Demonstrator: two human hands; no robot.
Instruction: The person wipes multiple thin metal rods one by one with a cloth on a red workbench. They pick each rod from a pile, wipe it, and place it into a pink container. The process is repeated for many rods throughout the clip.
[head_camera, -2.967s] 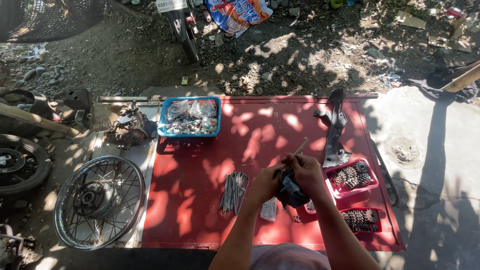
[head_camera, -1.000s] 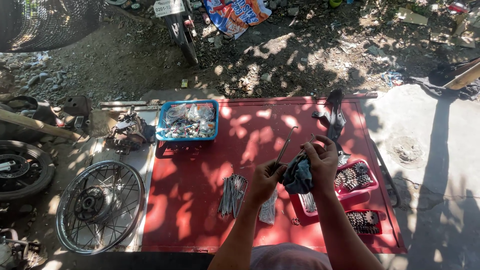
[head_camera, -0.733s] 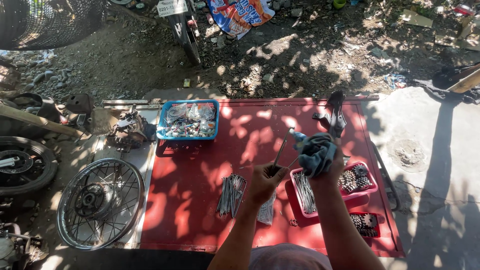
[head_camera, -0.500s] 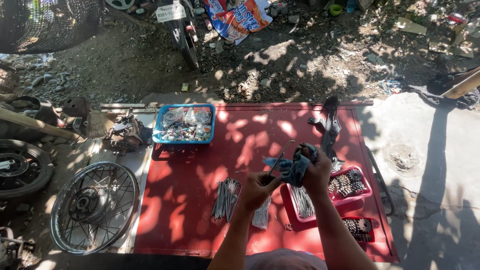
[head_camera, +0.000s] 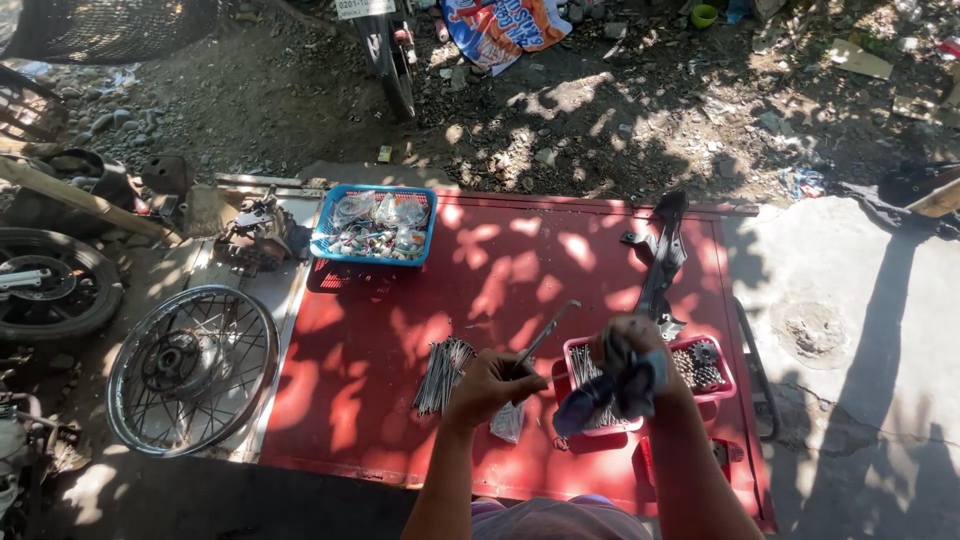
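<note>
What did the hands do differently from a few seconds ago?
The hands came apart. The left hand now holds the thin metal rod alone, angled up. The right hand lifted the dark rag off it and moved right, over the red tray. The blue basket, wheel and red sheet stayed put.

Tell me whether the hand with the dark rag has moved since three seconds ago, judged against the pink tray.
Yes. The right hand with the dark rag has lifted from low beside the pink tray and now hangs over its left half.

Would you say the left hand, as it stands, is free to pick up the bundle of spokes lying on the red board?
Probably not yet: the left hand already grips a single spoke, though the bundle of spokes lies uncovered just beside it.
</note>
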